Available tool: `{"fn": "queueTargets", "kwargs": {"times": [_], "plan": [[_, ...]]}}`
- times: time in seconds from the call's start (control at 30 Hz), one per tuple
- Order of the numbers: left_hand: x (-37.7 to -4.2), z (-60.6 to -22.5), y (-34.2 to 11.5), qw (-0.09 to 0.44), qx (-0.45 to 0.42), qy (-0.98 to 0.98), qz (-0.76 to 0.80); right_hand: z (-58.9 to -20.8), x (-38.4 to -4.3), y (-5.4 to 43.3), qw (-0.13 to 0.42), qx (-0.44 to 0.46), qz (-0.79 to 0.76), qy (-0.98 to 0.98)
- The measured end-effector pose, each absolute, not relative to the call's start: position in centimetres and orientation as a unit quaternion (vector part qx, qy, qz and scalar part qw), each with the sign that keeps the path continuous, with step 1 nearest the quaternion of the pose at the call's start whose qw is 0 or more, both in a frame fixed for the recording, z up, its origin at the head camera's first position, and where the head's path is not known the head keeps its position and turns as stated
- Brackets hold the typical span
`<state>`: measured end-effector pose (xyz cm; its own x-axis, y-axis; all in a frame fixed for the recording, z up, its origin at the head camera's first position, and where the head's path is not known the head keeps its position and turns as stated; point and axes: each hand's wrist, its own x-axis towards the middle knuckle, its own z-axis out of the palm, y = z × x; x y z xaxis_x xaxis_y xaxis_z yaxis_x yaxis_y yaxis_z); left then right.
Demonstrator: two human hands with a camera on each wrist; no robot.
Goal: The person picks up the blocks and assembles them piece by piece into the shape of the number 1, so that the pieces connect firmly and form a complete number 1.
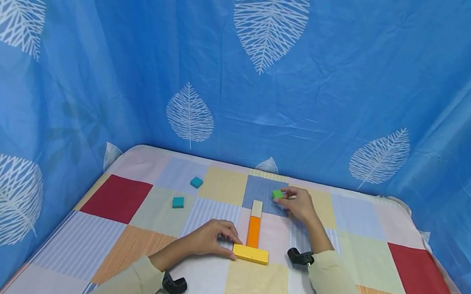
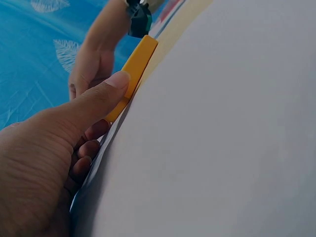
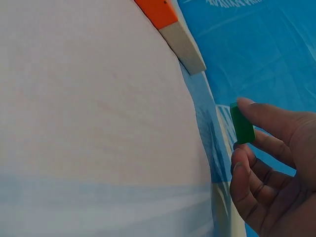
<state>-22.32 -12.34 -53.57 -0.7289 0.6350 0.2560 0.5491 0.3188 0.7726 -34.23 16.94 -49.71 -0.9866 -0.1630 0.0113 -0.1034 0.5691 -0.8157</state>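
Observation:
My left hand (image 1: 213, 238) pinches the left end of a yellow block (image 1: 252, 254), with the thumb on the near side. The block lies crosswise on the cloth; the left wrist view shows the thumb against the yellow block (image 2: 142, 58). An orange block (image 1: 253, 232) runs away from its far side, and a cream block (image 1: 256, 208) follows in line beyond that. Farther back and to the right, my right hand (image 1: 299, 204) holds a small green block (image 1: 277, 194) between thumb and fingers. In the right wrist view that green block (image 3: 242, 123) is apart from the cream block (image 3: 182, 48).
Two teal blocks (image 1: 178, 202) lie on the left part of the patchwork cloth (image 1: 192, 274), one farther back. A blue curtain (image 1: 297, 105) with white leaf prints surrounds the table at the back and sides. Each wrist wears a black device (image 1: 300, 256).

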Motion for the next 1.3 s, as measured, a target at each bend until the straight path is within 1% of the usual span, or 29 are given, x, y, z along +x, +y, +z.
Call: {"fn": "queueTargets", "kwargs": {"times": [0.27, 0.6, 0.87, 1.03, 1.3], "plan": [[-22.3, -53.5, -12.3, 0.055, 0.353, 0.817, 0.453, -49.8, -34.9, 15.5, 0.033, -0.110, -0.430, 0.896], [-22.2, -53.5, -12.3, 0.057, 0.346, 0.821, 0.450, -50.2, -36.0, 14.2, 0.047, -0.130, -0.419, 0.898], [-22.2, -53.6, -12.3, 0.061, 0.350, 0.819, 0.450, -50.2, -36.2, 13.9, 0.049, -0.145, -0.405, 0.902], [-22.2, -53.6, -12.4, 0.054, 0.353, 0.816, 0.455, -50.4, -36.3, 13.9, 0.047, -0.138, -0.413, 0.899], [-22.1, -53.4, -12.3, 0.052, 0.358, 0.813, 0.456, -51.1, -36.8, 14.2, 0.029, -0.118, -0.431, 0.894]]}}
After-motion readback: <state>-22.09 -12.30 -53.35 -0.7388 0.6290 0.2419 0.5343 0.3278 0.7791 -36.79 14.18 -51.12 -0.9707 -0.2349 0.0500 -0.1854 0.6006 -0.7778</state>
